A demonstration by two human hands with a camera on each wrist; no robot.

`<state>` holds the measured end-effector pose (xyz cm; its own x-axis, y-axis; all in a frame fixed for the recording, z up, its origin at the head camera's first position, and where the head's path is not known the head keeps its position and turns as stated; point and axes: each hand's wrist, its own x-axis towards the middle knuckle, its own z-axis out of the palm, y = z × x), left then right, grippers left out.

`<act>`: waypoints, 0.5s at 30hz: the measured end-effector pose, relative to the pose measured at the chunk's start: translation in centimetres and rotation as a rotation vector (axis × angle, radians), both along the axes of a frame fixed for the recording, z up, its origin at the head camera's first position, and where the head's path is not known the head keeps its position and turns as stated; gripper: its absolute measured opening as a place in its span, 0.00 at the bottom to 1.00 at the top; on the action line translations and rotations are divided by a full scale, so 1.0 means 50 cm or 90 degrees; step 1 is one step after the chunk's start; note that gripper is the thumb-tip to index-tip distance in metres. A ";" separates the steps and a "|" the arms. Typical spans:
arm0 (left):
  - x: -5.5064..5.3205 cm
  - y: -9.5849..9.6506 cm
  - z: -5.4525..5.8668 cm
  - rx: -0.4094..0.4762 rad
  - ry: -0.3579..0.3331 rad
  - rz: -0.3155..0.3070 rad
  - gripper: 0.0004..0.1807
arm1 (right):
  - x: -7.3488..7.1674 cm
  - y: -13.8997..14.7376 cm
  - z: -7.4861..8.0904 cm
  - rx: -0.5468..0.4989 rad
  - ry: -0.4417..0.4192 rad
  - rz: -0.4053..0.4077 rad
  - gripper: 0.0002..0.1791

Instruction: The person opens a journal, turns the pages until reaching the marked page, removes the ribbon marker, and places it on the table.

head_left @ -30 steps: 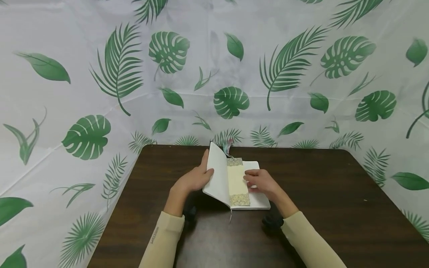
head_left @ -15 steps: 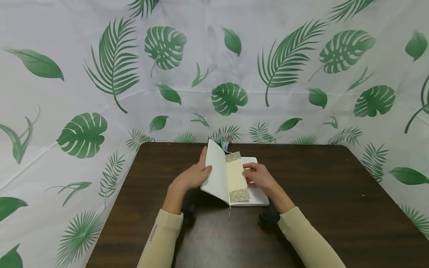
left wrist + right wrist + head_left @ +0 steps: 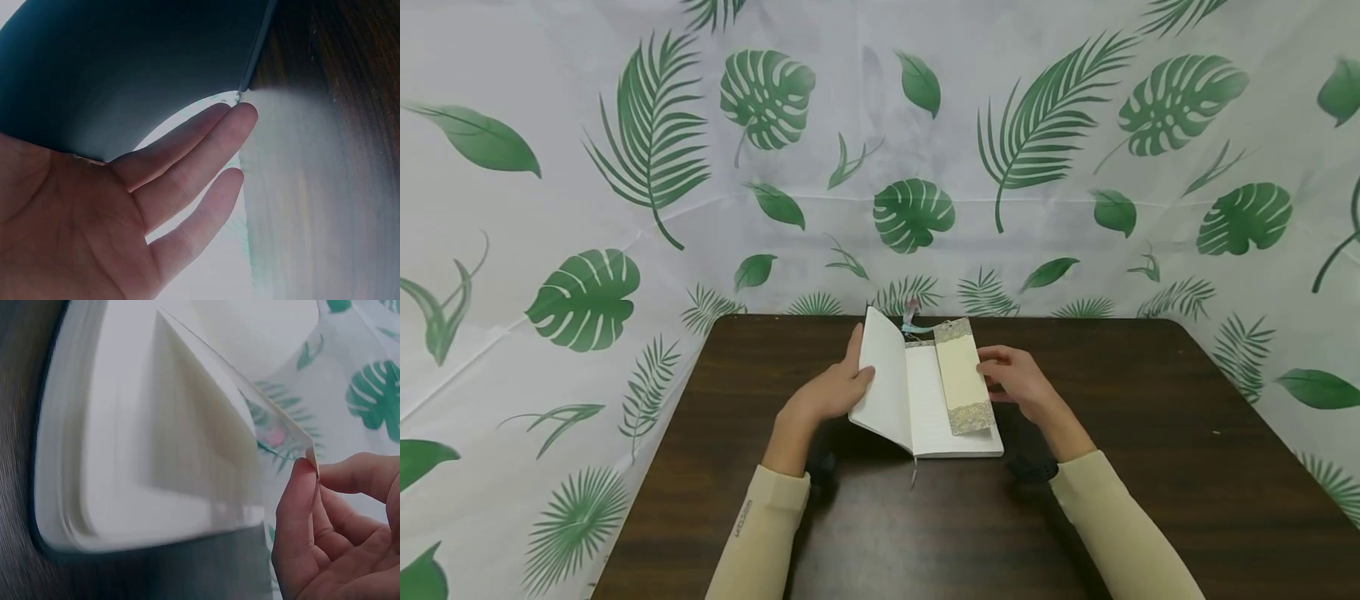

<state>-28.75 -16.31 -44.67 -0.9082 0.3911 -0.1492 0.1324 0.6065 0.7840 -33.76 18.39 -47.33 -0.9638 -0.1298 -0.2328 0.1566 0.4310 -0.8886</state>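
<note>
An open notebook (image 3: pixel 880 383) with a dark cover lies on the table, its left side raised at a slant. My left hand (image 3: pixel 827 393) holds that side, thumb on the white page and fingers behind the dark cover (image 3: pixel 137 69). Between thumb and fingertips, my right hand (image 3: pixel 1022 383) pinches the right edge of a bookmark (image 3: pixel 962 371), a cream card with patterned ends. The card is tilted over the lined right page (image 3: pixel 928 417). A pale tassel (image 3: pixel 912 318) trails from its top past the notebook's far edge. In the right wrist view, the bookmark (image 3: pixel 212 400) stands up off the page.
A thin ribbon (image 3: pixel 914 475) hangs from the notebook's near edge by the spine. The notebook lies on a dark wooden table (image 3: pixel 1135 467). Behind the table hangs a white cloth (image 3: pixel 827 108) printed with green leaves.
My right hand has drawn the bookmark from beside the spine to the right edge of the page, lifting and tilting it. The left hand keeps holding the raised cover side.
</note>
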 end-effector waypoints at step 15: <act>0.010 0.012 0.014 -0.012 -0.004 0.034 0.44 | -0.025 0.089 0.004 0.035 -0.001 -0.036 0.30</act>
<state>-28.26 -15.73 -43.96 -0.9267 0.3389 -0.1623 0.0940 0.6272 0.7732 -35.04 22.83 -47.11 -0.9687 -0.0628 -0.2404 0.1838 0.4697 -0.8635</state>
